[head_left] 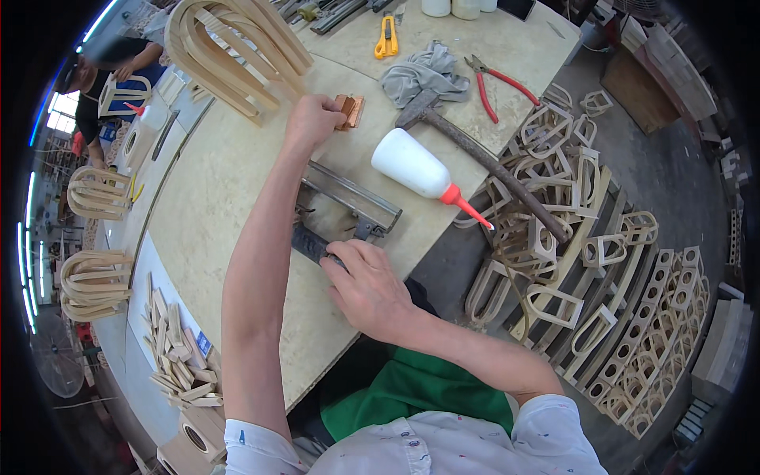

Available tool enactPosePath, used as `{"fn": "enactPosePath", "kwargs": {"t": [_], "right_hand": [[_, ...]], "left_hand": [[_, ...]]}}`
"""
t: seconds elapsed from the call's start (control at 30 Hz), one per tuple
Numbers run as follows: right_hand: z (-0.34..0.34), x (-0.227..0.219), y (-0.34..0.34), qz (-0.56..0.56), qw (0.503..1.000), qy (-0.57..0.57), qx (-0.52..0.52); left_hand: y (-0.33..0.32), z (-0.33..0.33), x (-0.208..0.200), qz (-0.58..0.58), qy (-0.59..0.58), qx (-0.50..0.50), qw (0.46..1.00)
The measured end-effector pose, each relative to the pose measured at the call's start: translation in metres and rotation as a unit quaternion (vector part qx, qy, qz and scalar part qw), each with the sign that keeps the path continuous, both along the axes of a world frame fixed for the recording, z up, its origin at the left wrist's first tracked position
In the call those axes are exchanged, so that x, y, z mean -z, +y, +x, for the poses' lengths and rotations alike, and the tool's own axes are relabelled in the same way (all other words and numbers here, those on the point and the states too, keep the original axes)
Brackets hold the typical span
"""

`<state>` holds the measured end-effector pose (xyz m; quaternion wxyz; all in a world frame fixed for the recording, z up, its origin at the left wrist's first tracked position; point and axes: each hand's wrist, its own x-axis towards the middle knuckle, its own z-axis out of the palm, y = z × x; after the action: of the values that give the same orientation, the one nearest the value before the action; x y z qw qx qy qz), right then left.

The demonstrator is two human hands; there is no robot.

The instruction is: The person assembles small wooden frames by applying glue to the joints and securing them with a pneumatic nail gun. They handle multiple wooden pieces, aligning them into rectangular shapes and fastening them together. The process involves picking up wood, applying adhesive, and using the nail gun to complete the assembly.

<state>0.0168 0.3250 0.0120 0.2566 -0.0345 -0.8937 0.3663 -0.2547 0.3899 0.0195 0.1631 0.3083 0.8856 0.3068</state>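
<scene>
My left hand reaches far across the worktable, its fingers closed on copper-coloured staple strips. Some of the strips lie flat on the tabletop beside my fingertips. Nearer to me, what looks like a staple gun rests on its side, its long metal magazine rail pointing away to the left. My right hand is curled over the end of its black grip. The palm and some fingers are hidden.
A white glue bottle with a red nozzle, a hammer, red-handled pliers, a grey rag and a yellow utility knife lie rightward. Bent-wood frames stand at far left. Wood blocks are heaped left. Another person works beyond.
</scene>
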Motion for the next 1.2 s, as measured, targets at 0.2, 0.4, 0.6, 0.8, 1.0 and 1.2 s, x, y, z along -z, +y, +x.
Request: {"fn": "enactPosePath", "kwargs": {"t": [0.2,0.4,0.6,0.8,1.0,1.2], "right_hand": [[-0.003,0.001,0.002,0.019,0.999,0.017,0.029],[-0.004,0.002,-0.004,0.042,0.998,0.035,0.022],[-0.003,0.002,0.0,0.047,0.997,0.047,0.035],[-0.004,0.005,-0.004,0.041,0.996,0.075,0.022],[0.003,-0.035,-0.015,-0.314,0.949,0.022,-0.006],[0.02,-0.068,-0.058,-0.5,0.847,-0.12,-0.133]], "left_hand": [[-0.005,0.0,-0.01,0.079,-0.095,0.003,0.992],[-0.006,-0.007,-0.003,0.035,-0.024,-0.019,0.999],[-0.045,0.026,-0.043,0.177,-0.275,0.008,0.945],[-0.154,0.084,-0.078,0.311,-0.394,0.026,0.864],[-0.245,0.161,-0.079,0.307,-0.339,-0.032,0.889],[-0.304,0.221,-0.075,0.274,-0.323,-0.038,0.905]]}}
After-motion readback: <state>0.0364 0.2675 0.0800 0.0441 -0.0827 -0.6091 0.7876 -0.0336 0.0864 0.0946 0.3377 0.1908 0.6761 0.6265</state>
